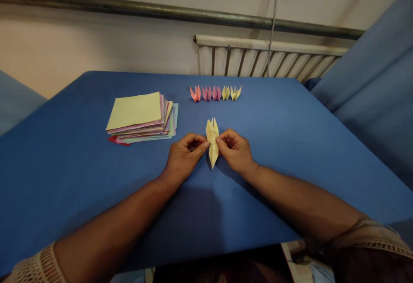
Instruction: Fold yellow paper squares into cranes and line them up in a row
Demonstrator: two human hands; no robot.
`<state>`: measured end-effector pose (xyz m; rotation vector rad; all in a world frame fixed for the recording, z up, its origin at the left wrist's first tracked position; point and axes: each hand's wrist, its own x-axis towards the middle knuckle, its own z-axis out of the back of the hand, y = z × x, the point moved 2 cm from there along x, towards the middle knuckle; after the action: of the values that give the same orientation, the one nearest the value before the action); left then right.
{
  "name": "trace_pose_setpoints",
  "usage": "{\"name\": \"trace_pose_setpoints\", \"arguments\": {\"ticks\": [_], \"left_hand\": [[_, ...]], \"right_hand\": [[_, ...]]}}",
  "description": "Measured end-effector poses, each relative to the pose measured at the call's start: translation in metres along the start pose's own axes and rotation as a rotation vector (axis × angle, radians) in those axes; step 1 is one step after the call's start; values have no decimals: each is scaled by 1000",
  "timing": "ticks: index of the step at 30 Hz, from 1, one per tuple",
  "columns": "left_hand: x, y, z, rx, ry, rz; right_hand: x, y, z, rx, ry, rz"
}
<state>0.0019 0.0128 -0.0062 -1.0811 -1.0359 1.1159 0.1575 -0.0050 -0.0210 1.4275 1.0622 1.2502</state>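
Between my two hands is a folded piece of yellow paper (212, 133), long and narrow, with a split top end and a pointed bottom end. My left hand (185, 156) pinches its left edge near the middle between thumb and fingers. On the opposite edge, my right hand (237, 150) grips it with thumb and fingertips. The paper is held upright just above the blue table. Parts of the fingers behind the paper are hidden.
A stack of coloured paper sheets (135, 111) lies at the left of the blue table (274, 124). Along the back stands a row of several small folded paper cranes (207, 93), red, pink and yellow. Beyond are a radiator (251, 42) and a pipe (145, 8); a blue curtain (371, 76) hangs right.
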Motion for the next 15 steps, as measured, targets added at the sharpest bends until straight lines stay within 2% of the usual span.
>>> {"name": "trace_pose_setpoints", "arguments": {"ticks": [3, 8, 11, 15], "left_hand": [[-5, -4, -2, 22, 29, -51], [-8, -9, -4, -102, 101, 11], [-5, -6, -3, -186, 98, 75], [-2, -3, -2, -324, 74, 201]], "right_hand": [[-5, 8, 4, -245, -14, 187], [-14, 23, 5, -500, 146, 437], [-16, 25, 4, -526, 203, 473], [-12, 20, 4, -426, 115, 395]]}}
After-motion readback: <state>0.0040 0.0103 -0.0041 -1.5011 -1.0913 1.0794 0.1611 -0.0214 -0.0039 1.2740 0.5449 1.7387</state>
